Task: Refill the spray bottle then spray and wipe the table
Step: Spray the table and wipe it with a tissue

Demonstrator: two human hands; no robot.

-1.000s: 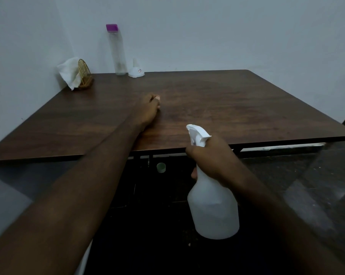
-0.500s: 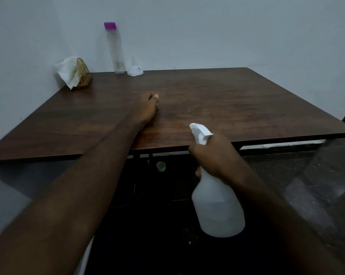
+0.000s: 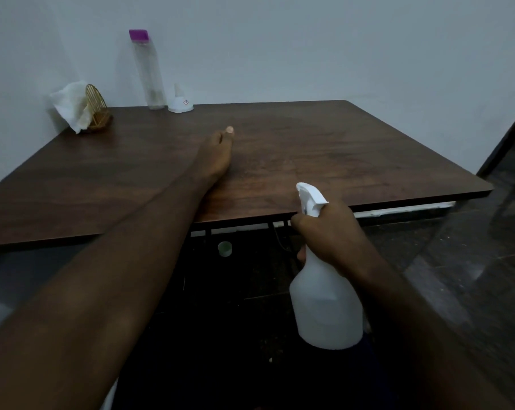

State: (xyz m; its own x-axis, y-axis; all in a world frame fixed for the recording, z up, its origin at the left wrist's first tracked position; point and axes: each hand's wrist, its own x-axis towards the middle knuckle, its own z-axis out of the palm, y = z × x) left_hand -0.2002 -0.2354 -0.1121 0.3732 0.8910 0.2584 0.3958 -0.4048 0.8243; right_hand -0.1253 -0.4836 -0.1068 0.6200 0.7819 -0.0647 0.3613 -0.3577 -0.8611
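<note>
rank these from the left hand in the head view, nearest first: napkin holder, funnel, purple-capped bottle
Measured from the left hand on the table:
1. funnel, at the far edge, slightly left of the hand.
2. bottle, just left of the funnel.
3. napkin holder, in the far left corner.

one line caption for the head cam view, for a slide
The right hand grips a white spray bottle just off the near edge of a dark wooden table, while the left hand rests on it.
</note>
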